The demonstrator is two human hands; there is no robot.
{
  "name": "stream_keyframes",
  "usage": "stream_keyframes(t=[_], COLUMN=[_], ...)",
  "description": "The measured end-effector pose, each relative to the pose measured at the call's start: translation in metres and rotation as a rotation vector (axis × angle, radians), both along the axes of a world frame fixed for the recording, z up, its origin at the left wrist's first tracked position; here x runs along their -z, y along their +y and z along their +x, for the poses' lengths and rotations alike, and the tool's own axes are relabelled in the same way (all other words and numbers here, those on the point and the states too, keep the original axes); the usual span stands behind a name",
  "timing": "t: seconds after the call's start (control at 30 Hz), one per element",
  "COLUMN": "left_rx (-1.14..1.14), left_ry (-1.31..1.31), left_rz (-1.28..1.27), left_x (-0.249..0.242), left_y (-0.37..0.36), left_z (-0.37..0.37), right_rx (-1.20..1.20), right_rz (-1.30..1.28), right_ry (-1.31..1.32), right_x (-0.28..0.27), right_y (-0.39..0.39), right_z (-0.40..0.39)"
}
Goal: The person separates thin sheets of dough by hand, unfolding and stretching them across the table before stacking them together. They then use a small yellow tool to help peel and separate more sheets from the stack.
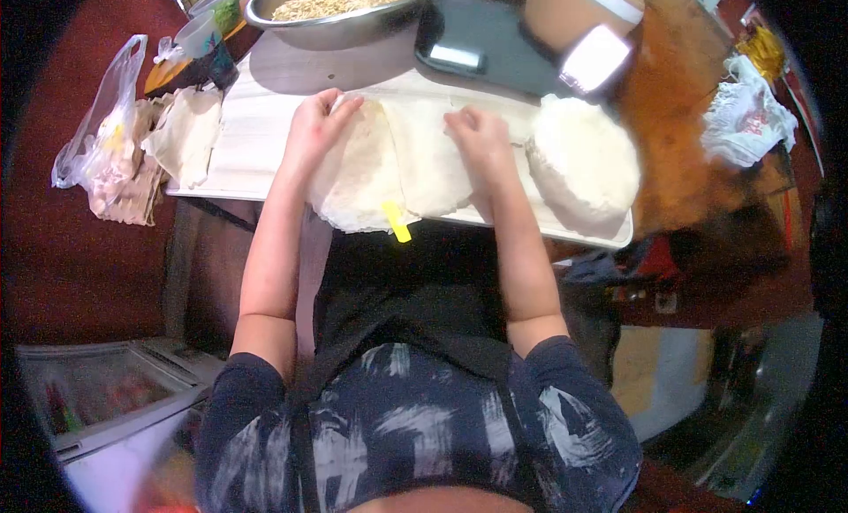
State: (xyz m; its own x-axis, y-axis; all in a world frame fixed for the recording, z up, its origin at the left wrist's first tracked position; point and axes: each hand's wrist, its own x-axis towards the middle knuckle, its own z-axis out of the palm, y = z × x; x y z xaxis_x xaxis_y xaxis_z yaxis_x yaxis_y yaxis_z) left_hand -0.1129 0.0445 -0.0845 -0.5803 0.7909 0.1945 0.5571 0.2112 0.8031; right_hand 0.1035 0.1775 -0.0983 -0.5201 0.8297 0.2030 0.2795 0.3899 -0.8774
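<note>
Thin pale sheets [362,182] lie overlapping at the front edge of a white board [256,151], and their lower edge hangs slightly over it. My left hand [320,129] is closed in a pinch on the upper left part of the sheets. Curled over their right side is my right hand [481,140], its fingers pressed together; what they hold, if anything, is too small to tell. A yellow strip [397,222] sits at the sheets' lower edge. To the right of my right hand stands a thick round stack of white sheets [585,160].
Behind the board are a metal bowl [340,23] of shredded food, a dark tray [481,49] and a tan tub [574,18]. More sheets [185,138] and a plastic bag [102,151] lie left. A white crumpled bag [749,116] rests on the wooden table [676,116].
</note>
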Motion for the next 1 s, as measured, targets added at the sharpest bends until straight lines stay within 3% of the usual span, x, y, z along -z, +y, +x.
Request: stream_keyframes(t=[0.1,0.17,0.3,0.47,0.63,0.83,1.0], left_rx=[-0.009,-0.013,-0.023,-0.009,-0.037,-0.075,-0.070], left_ry=[-0.069,-0.084,-0.112,-0.336,-0.345,-0.361,-0.399], left_rz=[0.117,0.347,0.328,0.325,0.320,0.346,0.314], left_x=[0.004,0.016,0.019,0.036,0.043,0.047,0.045], left_y=[-0.008,-0.010,-0.021,-0.024,-0.022,-0.021,-0.024], left_z=[-0.005,-0.013,-0.018,-0.014,-0.007,-0.005,-0.008], right_rx=[-0.021,0.026,0.016,0.063,0.104,0.186,0.213], right_rz=[0.016,0.085,0.073,0.104,0.183,0.062,0.171], right_ry=[0.089,0.201,0.286,0.232,0.272,0.111,0.316], right_x=[0.003,0.008,0.009,-0.005,-0.003,-0.010,-0.008], right_y=[0.009,0.017,0.029,0.024,0.031,0.031,0.029], right_z=[0.003,0.006,0.015,0.030,0.043,0.056,0.057])
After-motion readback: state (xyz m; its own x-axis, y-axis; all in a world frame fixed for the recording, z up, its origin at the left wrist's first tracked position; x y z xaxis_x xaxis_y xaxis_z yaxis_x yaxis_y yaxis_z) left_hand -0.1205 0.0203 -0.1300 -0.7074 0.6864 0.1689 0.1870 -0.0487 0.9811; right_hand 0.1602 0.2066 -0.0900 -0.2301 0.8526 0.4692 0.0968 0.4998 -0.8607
